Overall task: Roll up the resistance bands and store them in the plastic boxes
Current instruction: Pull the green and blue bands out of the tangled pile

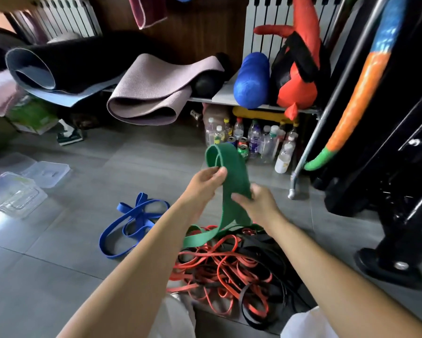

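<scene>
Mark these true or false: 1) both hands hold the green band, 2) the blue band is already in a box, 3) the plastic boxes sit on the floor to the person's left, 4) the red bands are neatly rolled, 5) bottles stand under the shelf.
1) True. The left hand and right hand both grip the green band.
2) False. The blue band lies loose on the floor.
3) True. The plastic boxes are on the floor at left.
4) False. The red bands lie in a tangled pile with black bands.
5) True. Bottles stand under the shelf.
</scene>
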Available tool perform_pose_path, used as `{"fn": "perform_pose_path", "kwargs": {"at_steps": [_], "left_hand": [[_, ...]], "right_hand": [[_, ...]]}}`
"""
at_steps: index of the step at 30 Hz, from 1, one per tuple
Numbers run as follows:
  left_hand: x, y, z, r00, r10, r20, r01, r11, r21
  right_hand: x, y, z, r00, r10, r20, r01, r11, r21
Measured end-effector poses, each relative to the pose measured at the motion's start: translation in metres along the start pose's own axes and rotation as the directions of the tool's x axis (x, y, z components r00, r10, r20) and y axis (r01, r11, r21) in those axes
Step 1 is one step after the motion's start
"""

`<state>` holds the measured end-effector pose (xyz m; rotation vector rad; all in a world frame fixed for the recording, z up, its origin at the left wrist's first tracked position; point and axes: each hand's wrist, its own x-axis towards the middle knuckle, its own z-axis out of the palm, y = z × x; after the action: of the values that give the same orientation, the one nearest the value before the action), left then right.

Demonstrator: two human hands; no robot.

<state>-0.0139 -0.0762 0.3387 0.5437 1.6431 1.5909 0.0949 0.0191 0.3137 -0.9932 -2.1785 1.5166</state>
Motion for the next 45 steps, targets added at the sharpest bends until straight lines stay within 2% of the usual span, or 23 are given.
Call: {"fn": "perform_pose_path", "kwargs": {"at_steps": [2,4,5,8,12,13,15,17,18,20,23,26,28,32,34,36,38,42,43,45], "left_hand": [[0.004,-0.013,-0.006,0.985,-0.032,0.17,-0.015,0.963,0.269],[-0.002,-0.027,-0.001,0.942,-0.151,0.299,-0.008,0.883,0.47],[-0.003,-0.035,0.003,0.934,-0.194,0.3,0.01,0.853,0.522],[-0.002,-0.047,0.008,0.944,-0.282,0.17,0.167,0.855,0.492],[0.002,-0.042,0.021,0.954,-0.292,0.067,0.234,0.866,0.442],[0.003,-0.038,0.026,0.964,-0.263,0.046,0.223,0.888,0.402],[0.004,-0.029,0.034,0.98,-0.197,-0.005,0.188,0.93,0.316],[0.006,-0.02,0.04,0.989,-0.135,-0.061,0.147,0.949,0.28],[0.007,-0.015,0.042,0.99,-0.121,-0.078,0.137,0.959,0.25],[0.006,-0.008,0.047,0.981,-0.154,-0.118,0.173,0.97,0.172],[0.006,-0.001,0.051,0.97,-0.208,-0.123,0.218,0.973,0.075],[0.007,0.013,0.046,0.962,-0.223,-0.16,0.207,0.972,-0.11],[0.007,0.019,0.039,0.959,-0.224,-0.174,0.188,0.962,-0.198],[0.001,0.033,0.029,0.964,-0.226,-0.139,0.174,0.933,-0.314],[-0.001,0.038,0.024,0.968,-0.218,-0.125,0.162,0.923,-0.35],[0.0,0.039,0.018,0.971,-0.204,-0.124,0.147,0.921,-0.36],[0.002,0.04,0.013,0.974,-0.196,-0.117,0.14,0.917,-0.372],[0.011,0.033,0.007,0.977,-0.185,-0.104,0.135,0.922,-0.364],[0.013,0.03,0.007,0.978,-0.184,-0.096,0.142,0.929,-0.341],[0.016,0.027,0.009,0.98,-0.178,-0.091,0.143,0.942,-0.304]], "right_hand": [[0.005,-0.015,-0.006,0.996,0.053,-0.073,-0.036,0.978,0.206],[0.008,-0.026,-0.01,0.998,0.06,-0.028,-0.046,0.929,0.367],[0.007,-0.032,-0.012,0.999,0.049,0.017,-0.051,0.912,0.408],[0.008,-0.039,-0.017,0.997,0.055,0.048,-0.072,0.865,0.497],[0.017,-0.038,-0.036,0.979,0.195,-0.052,-0.096,0.679,0.727],[0.019,-0.034,-0.038,0.968,0.24,-0.076,-0.112,0.679,0.726],[0.018,-0.021,-0.04,0.958,0.282,-0.054,-0.194,0.774,0.603],[0.013,-0.002,-0.033,0.957,0.26,0.125,-0.288,0.891,0.351],[0.01,0.007,-0.029,0.943,0.245,0.226,-0.303,0.914,0.271],[0.002,0.019,-0.023,0.915,0.181,0.362,-0.302,0.9,0.313],[-0.003,0.032,-0.02,0.908,0.06,0.415,-0.222,0.908,0.355],[-0.002,0.037,-0.016,0.942,0.03,0.334,-0.163,0.911,0.379],[0.004,0.04,-0.007,0.968,0.044,0.249,-0.122,0.944,0.305],[0.02,0.047,0.01,0.998,0.06,0.033,-0.06,0.998,-0.009],[0.024,0.049,0.012,1.0,0.025,-0.007,-0.026,0.982,-0.189],[0.026,0.048,0.009,1.0,0.012,-0.016,-0.016,0.967,-0.256],[0.025,0.042,0.002,1.0,0.001,0.005,0.0,0.987,-0.16],[0.016,0.017,-0.023,0.998,-0.053,-0.028,0.056,0.986,0.154],[0.018,0.013,-0.03,0.995,-0.074,-0.059,0.084,0.979,0.188],[0.029,0.005,-0.045,0.985,-0.115,-0.125,0.132,0.981,0.14]]}}
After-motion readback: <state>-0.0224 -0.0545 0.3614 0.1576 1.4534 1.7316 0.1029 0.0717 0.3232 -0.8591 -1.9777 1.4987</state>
